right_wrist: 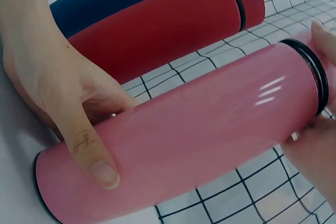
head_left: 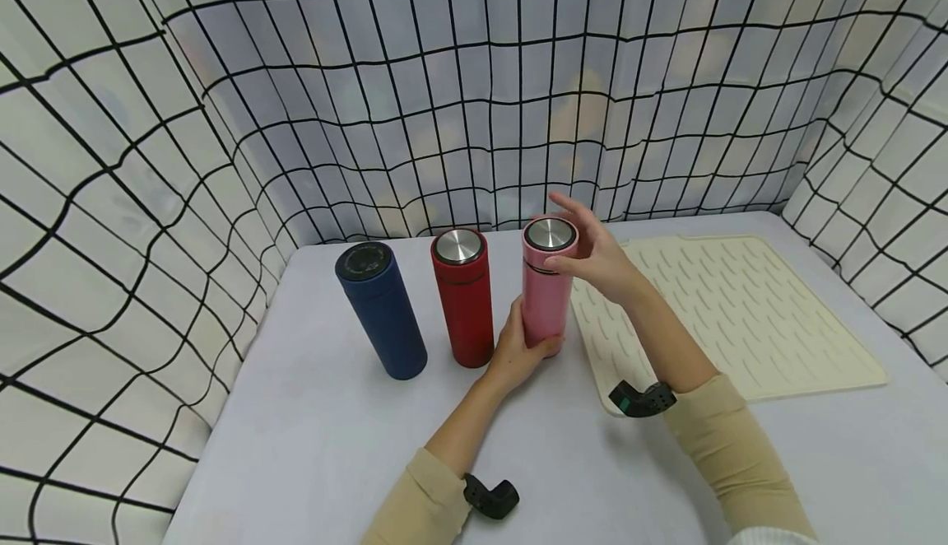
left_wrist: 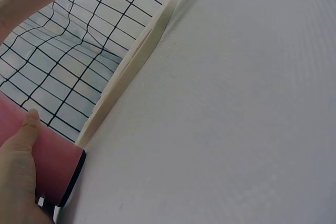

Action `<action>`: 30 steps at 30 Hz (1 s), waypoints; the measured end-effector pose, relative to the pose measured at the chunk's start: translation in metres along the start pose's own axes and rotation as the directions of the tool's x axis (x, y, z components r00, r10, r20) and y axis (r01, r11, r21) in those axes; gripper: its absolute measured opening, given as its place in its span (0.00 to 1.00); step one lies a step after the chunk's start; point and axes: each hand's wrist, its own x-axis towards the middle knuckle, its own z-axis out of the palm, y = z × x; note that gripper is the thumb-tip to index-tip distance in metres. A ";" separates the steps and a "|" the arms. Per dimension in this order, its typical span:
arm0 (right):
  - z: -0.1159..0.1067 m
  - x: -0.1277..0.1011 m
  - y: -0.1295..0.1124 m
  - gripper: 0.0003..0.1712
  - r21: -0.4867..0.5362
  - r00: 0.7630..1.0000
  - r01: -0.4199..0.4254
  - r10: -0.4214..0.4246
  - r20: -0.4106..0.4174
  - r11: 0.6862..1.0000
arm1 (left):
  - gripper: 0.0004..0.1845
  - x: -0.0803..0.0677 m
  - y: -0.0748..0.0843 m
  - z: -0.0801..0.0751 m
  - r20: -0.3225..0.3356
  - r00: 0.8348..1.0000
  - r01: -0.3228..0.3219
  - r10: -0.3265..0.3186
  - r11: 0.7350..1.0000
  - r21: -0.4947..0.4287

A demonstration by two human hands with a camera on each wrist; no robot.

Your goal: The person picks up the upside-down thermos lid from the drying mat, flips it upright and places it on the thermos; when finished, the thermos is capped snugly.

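A pink thermos [head_left: 546,306] with a steel-topped lid [head_left: 551,234] stands upright on the white table. My left hand [head_left: 516,356] grips its lower body, thumb across the near side, as the right wrist view also shows. Around the lid, my right hand [head_left: 603,261] has its thumb at the front and its fingers behind; one finger sticks up above the rim. The far fingers are partly hidden by the thermos. In the left wrist view, the thermos's base [left_wrist: 60,174] appears at the lower left, held by the left hand [left_wrist: 18,177].
To the left stand a red thermos [head_left: 467,314] with a steel top and a dark blue thermos [head_left: 388,323] with a black top. A cream ridged mat [head_left: 741,314] lies at the right. Black netting [head_left: 474,100] over pale cloth surrounds the table's back and sides.
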 end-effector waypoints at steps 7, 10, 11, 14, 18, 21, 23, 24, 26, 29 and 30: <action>0.000 0.000 -0.001 0.49 0.004 1.000 -0.022 0.022 0.022 1.000 | 0.40 0.000 0.001 0.001 0.001 1.000 0.005 -0.005 1.000 -0.002; -0.001 -0.001 0.001 0.46 0.045 1.000 -0.004 0.005 -0.005 0.999 | 0.40 0.000 0.001 0.002 -0.003 1.000 0.005 -0.005 1.000 0.007; -0.001 -0.002 0.001 0.46 0.040 1.000 0.004 -0.003 -0.025 0.999 | 0.40 0.000 0.001 0.002 -0.006 1.000 0.004 -0.004 1.000 0.009; 0.002 -0.002 0.001 0.47 0.025 0.997 0.021 -0.019 -0.072 0.999 | 0.41 0.000 0.000 0.002 -0.008 1.000 -0.002 0.002 1.000 0.017; 0.005 -0.001 0.001 0.45 -0.001 0.995 0.035 -0.035 -0.090 0.999 | 0.41 0.000 0.000 0.000 -0.004 1.000 -0.001 0.001 1.000 0.024; 0.003 0.001 0.001 0.44 -0.025 0.997 0.047 -0.049 -0.055 0.999 | 0.41 0.000 0.000 -0.001 -0.001 1.000 0.012 -0.012 1.000 0.018; -0.001 0.003 0.003 0.44 -0.013 0.998 0.062 -0.062 -0.017 0.998 | 0.41 0.001 -0.001 -0.001 0.000 1.000 0.020 -0.020 1.000 0.003; -0.003 0.004 0.004 0.44 0.002 0.997 0.074 -0.074 0.001 0.997 | 0.41 0.002 -0.005 0.000 0.000 1.000 0.016 -0.016 1.000 0.005; -0.006 0.005 0.006 0.43 0.042 0.994 0.099 -0.100 0.034 0.994 | 0.41 0.005 -0.015 0.003 -0.003 1.000 0.010 -0.010 1.000 0.015; -0.008 0.005 0.008 0.41 0.086 0.991 0.116 -0.121 0.058 0.989 | 0.41 0.007 -0.018 0.004 0.006 1.000 0.006 -0.006 1.000 0.020; -0.008 0.005 0.008 0.41 0.090 0.991 0.116 -0.122 0.061 0.989 | 0.41 0.006 -0.016 0.004 0.008 1.000 0.002 -0.002 1.000 0.025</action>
